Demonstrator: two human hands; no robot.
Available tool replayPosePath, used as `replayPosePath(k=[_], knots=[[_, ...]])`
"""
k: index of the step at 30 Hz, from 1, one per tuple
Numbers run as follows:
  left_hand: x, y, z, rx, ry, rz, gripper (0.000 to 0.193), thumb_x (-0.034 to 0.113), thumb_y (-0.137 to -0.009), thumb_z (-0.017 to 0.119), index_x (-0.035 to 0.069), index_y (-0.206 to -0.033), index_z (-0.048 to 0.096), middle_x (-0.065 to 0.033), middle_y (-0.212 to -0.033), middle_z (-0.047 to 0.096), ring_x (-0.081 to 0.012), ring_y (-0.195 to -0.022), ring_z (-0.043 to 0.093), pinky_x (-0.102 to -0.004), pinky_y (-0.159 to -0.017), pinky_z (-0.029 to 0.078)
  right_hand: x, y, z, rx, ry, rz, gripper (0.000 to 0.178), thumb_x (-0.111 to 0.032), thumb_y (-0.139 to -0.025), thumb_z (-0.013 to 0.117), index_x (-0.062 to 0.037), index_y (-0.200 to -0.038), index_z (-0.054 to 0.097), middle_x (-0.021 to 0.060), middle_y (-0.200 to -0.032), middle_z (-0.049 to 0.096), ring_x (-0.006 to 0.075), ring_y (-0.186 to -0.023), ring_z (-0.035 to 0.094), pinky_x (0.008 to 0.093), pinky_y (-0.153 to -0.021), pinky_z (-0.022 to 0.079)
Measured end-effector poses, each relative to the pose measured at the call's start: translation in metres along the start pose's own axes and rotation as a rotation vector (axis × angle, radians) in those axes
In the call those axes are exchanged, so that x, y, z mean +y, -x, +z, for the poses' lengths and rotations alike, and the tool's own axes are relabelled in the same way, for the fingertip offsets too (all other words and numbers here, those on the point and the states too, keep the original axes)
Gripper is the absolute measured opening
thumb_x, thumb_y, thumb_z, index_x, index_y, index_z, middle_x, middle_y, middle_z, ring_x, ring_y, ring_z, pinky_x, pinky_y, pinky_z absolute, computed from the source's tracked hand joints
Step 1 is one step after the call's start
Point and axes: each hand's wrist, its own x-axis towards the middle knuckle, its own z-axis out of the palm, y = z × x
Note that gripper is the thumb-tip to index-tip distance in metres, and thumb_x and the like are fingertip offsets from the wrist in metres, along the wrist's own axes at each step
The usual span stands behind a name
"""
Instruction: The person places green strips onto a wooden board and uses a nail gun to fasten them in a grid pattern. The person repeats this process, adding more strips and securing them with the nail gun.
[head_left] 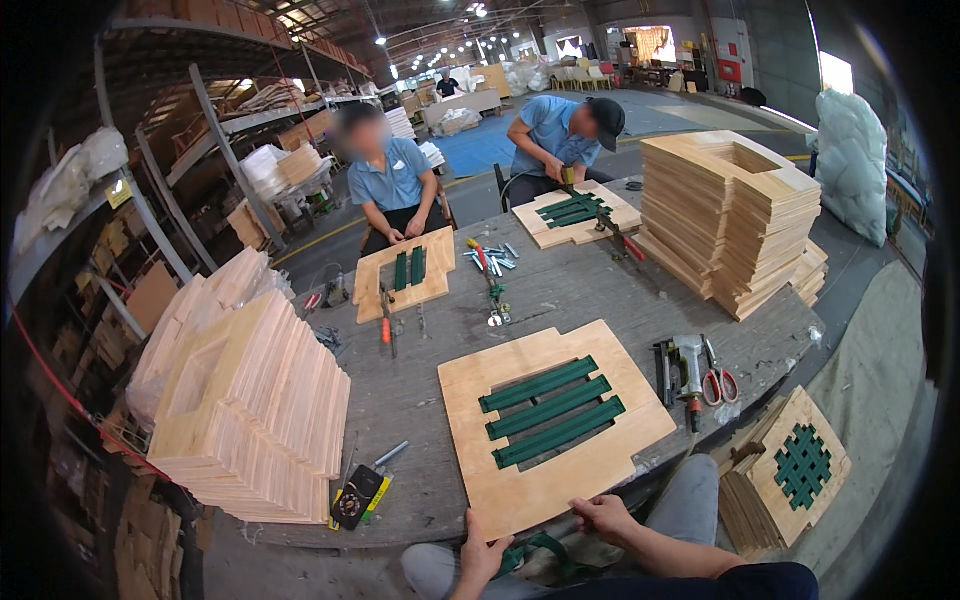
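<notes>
A worker's left hand (480,553) and right hand (603,515) meet the near edge of a square plywood seat frame (553,420), which lies flat on the grey desk (420,390) so its central opening faces up. The left grip closes over the frame's near rim and a loose end of green webbing (535,548) hanging below the desk edge. The right grip pinches the rim where the strap passes under. Three green webbing straps (552,411) already span the opening, pulled taut side by side. A pneumatic staple gun (686,362) and red-handled scissors (718,380) rest just right of the frame, within easy reach (handles toward the worker). A finished frame with woven webbing (798,465) tops a low pile at near right. Stacks of bare frames (250,410) stand at left and at far right (730,220). Two other people (395,180) work similar frames on the far side.
</notes>
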Motion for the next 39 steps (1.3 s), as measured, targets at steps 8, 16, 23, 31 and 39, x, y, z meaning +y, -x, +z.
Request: replayPosePath(k=[8, 16, 23, 31, 39], knots=[[0.06, -0.034, -0.087, 0.054, -0.029, 0.046, 0.051, 0.028, -0.087, 0.079, 0.014, -0.134, 0.069, -0.0074, -0.068, 0.064, -0.0139, -0.063, 0.062, -0.0339, -0.063, 0.05, -0.066, 0.022, -0.05, -0.118, 0.627, -0.09, 0.037, -0.04, -0.099, 0.07, -0.0043, -0.09, 0.072, 0.0037, -0.074, 0.07, 0.0109, -0.062, 0.063, 0.0277, -0.057, 0.051], [0.061, -0.203, -0.021, 0.422, -0.357, 0.55, 0.028, 0.027, -0.096, 0.064, 0.017, -0.121, 0.072, -0.0105, -0.079, 0.07, -0.0315, -0.07, 0.069, -0.046, -0.063, 0.055, -0.286, -0.076, 0.061, -0.034, 0.867, -0.916, 0.04, -0.034, -0.104, 0.06, 0.0027, -0.115, 0.071, 0.0159, -0.098, 0.076, 0.0217, -0.093, 0.071, 0.0369, -0.083, 0.055], [0.052, -0.214, 0.007, 0.335, -0.544, 0.647, 0.028, 0.02, -0.092, 0.061, 0.018, -0.117, 0.073, -0.0042, -0.076, 0.066, -0.0281, -0.067, 0.067, -0.046, -0.062, 0.053, -0.416, -0.23, 0.123, 0.219, 1.347, -1.321, 0.072, -0.049, -0.106, 0.047, 0.0025, -0.155, 0.034, 0.0273, -0.155, 0.042, 0.0457, -0.14, 0.044, 0.048, -0.114, 0.041], [0.053, -0.211, -0.009, 0.296, -0.49, 0.636, 0.031, 0.015, -0.088, 0.068, 0.015, -0.118, 0.073, -0.0041, -0.077, 0.064, -0.0272, -0.066, 0.064, -0.0425, -0.06, 0.048, -0.49, -0.372, 0.214, 0.211, 1.464, -0.994, 0.089, -0.066, -0.104, 0.033, -0.0006, -0.163, 0.018, 0.0226, -0.168, 0.023, 0.0425, -0.151, 0.032, 0.0505, -0.121, 0.032], [0.057, -0.217, -0.01, 0.238, -0.509, 0.587, 0.038, 0.015, -0.086, 0.071, 0.019, -0.124, 0.073, 0.0015, -0.07, 0.06, -0.0193, -0.059, 0.06, -0.0364, -0.058, 0.043, -0.486, -0.419, 0.221, 0.209, 1.501, -0.676, 0.094, -0.073, -0.101, 0.031, -0.0049, -0.164, 0.017, 0.0153, -0.171, 0.022, 0.0375, -0.154, 0.03, 0.0648, -0.12, 0.025]])
